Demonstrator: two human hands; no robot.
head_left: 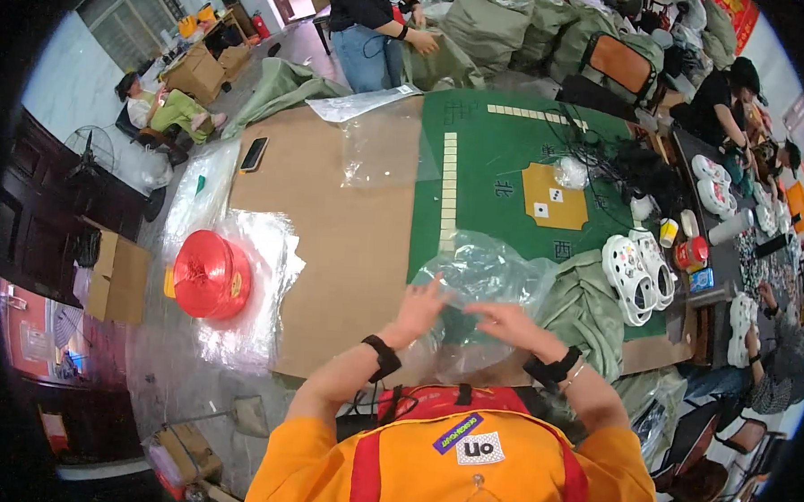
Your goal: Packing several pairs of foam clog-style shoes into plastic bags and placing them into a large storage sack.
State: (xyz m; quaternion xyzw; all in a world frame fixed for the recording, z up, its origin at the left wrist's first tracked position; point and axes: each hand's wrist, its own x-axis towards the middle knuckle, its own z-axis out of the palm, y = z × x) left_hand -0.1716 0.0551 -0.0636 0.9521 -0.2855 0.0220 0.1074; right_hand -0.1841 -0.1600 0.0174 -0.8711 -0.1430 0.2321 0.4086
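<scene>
A clear plastic bag (500,266) lies crumpled at the near edge of the table, partly over a green mat (478,156). My left hand (420,311) is closed on the bag's left side, its index finger pointing away from me. From the right, my right hand (510,327) pinches the near part of the same bag, fingers pointing left. Exactly where the fingertips meet the film is hard to make out. Right of the bag is a bunched grey-green woven sack (588,304), with white clogs (629,279) beyond it.
A roll of red plastic twine (212,275) rests on shiny clear film (271,272) at left. A phone (255,154) and a flat clear bag (380,147) lie farther back. Black cables (595,152) tangle on the mat's right. A person (367,25) handles a sack across the table.
</scene>
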